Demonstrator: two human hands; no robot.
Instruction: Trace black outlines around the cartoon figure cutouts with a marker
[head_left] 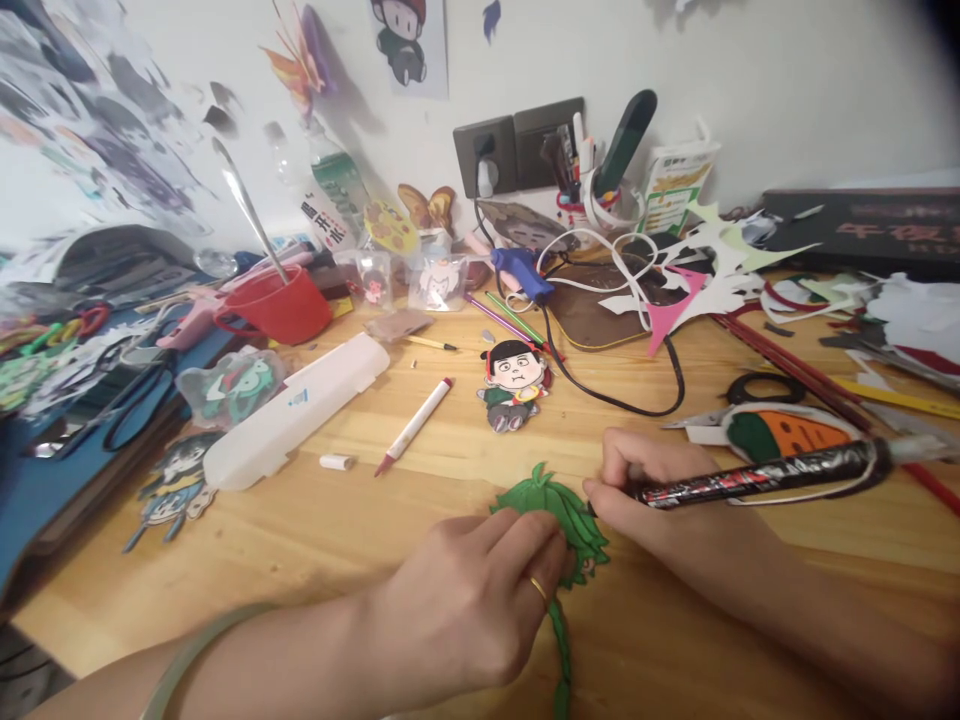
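My left hand [480,590] is closed on a green-haired paper cutout [544,495], its fingers covering much of the piece. A long green braid-like strip [560,650] hangs below the hair toward the table's front. In my right hand [637,490] is a black marker [765,477], its tip at the right edge of the green hair. Beyond the hands lies a cutout of a black-haired cartoon figure [514,385]. To its left lie an uncapped white pen [414,427] with a dark red tip and a small white cap [336,462].
A red mug [277,305] with a spoon and a long white case [300,410] stand on the left. A carrot-shaped pouch [787,440] and scissors lie at right. Cables, a blue glue gun [521,272] and paper scraps [701,265] fill the back.
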